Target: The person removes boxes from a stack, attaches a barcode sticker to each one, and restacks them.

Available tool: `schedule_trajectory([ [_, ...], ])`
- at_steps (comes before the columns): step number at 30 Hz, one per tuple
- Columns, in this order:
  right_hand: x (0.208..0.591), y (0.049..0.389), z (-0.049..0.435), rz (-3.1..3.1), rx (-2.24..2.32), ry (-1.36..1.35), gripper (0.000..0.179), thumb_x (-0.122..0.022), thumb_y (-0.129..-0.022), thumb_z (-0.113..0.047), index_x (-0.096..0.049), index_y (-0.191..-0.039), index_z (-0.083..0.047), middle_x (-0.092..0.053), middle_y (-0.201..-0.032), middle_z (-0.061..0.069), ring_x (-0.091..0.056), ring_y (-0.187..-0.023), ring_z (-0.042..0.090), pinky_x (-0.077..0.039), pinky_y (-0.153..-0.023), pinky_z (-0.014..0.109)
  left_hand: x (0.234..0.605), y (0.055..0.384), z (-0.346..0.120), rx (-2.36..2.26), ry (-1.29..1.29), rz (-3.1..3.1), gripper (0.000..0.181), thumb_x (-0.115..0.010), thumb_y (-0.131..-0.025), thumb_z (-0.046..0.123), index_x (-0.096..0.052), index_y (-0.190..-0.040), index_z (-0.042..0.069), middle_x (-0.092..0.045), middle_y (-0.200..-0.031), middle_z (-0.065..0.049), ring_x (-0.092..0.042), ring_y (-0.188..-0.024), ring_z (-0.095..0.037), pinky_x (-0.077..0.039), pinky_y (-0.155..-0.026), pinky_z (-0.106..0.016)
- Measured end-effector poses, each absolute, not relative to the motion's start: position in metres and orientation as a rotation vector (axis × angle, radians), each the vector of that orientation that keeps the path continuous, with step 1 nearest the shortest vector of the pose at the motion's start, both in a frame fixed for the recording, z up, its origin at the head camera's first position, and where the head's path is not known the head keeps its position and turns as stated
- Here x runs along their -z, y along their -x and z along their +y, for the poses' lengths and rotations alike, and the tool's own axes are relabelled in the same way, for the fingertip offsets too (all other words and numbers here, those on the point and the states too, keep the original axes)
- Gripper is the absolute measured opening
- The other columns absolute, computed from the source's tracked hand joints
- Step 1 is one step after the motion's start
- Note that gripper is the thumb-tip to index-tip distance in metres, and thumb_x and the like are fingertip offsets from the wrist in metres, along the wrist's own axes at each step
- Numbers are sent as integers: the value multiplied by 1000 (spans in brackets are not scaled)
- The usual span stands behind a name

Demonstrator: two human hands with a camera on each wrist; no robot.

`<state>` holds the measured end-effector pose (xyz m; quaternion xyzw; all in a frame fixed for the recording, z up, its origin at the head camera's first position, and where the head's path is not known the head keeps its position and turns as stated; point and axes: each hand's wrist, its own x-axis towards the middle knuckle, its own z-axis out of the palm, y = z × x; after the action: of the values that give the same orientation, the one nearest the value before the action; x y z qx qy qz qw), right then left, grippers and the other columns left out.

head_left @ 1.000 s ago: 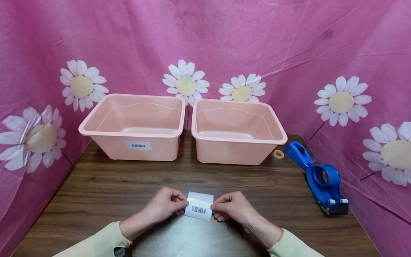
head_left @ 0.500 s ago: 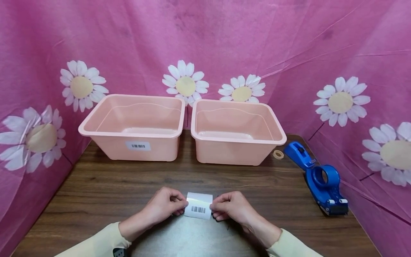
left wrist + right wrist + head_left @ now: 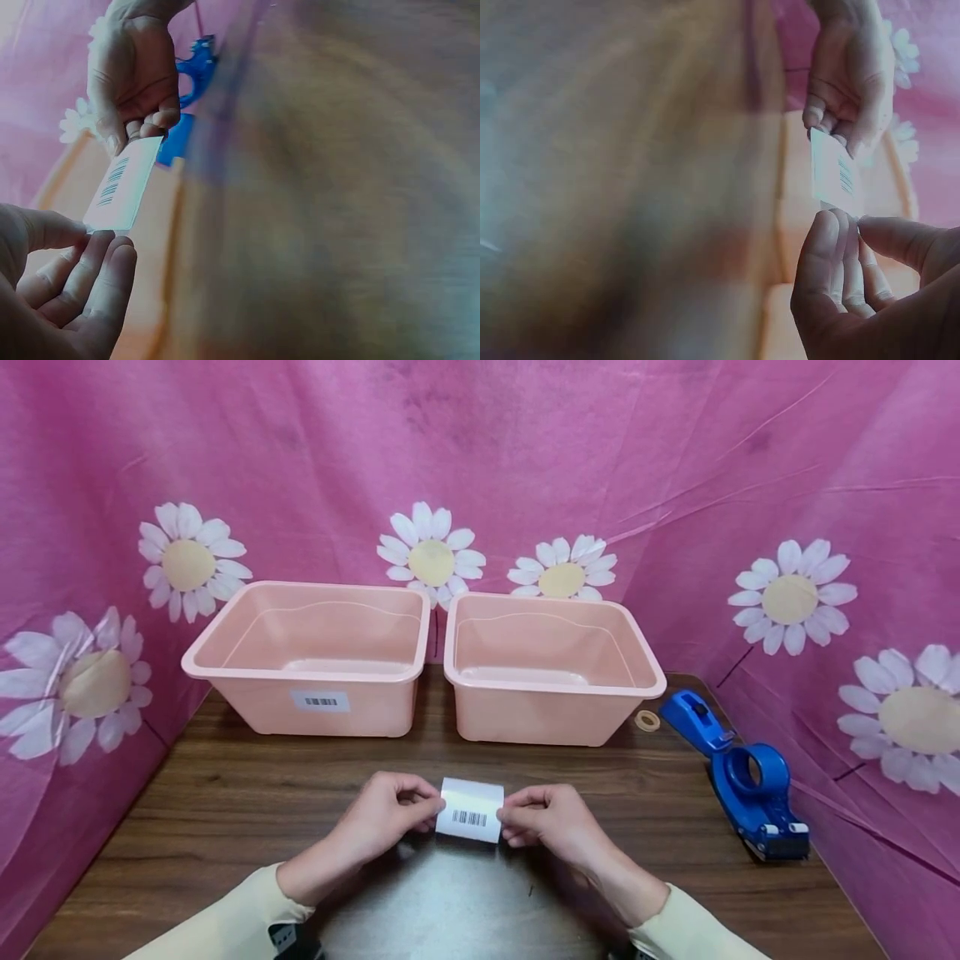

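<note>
A white barcode label [image 3: 470, 810] is stretched between both hands above the table, its barcode facing up toward the head camera. My left hand [image 3: 386, 817] pinches its left edge between thumb and fingers. At the opposite edge, my right hand [image 3: 558, 827] pinches it the same way. Both wrist views show the label [image 3: 124, 184] held by its two ends, thumbs on top and fingers beneath. Beyond the hands stand two pink plastic bins: the left bin [image 3: 352, 714] bears a barcode label [image 3: 321, 701] on its front, while the right bin [image 3: 532, 718] has a plain front.
A blue tape dispenser [image 3: 761, 802] lies at the table's right side, with a smaller blue tool [image 3: 697, 722] just behind it. Next to the right bin is a tan ring [image 3: 647, 720]. Pink flowered cloth [image 3: 480, 460] surrounds the wooden table [image 3: 247, 793] at back and sides.
Both hands have lifted forward a little, toward the bins, carrying the label with them. Its grip at both edges stays the same. The bins and blue tools have not moved.
</note>
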<state>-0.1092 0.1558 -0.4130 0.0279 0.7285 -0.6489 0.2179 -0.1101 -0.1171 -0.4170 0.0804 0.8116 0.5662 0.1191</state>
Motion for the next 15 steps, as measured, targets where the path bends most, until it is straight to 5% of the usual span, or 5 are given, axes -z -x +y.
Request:
schedule_trajectory([
  [15, 331, 140, 157, 2344, 1898, 80, 24, -83, -100, -7, -80, -117, 9, -84, -95, 9, -78, -76, 12, -70, -79, 30, 345, 139, -111, -1786, -316, 2586, 14, -83, -103, 20, -85, -106, 7, -83, -88, -9, -73, -78, -13, -51, -63, -21],
])
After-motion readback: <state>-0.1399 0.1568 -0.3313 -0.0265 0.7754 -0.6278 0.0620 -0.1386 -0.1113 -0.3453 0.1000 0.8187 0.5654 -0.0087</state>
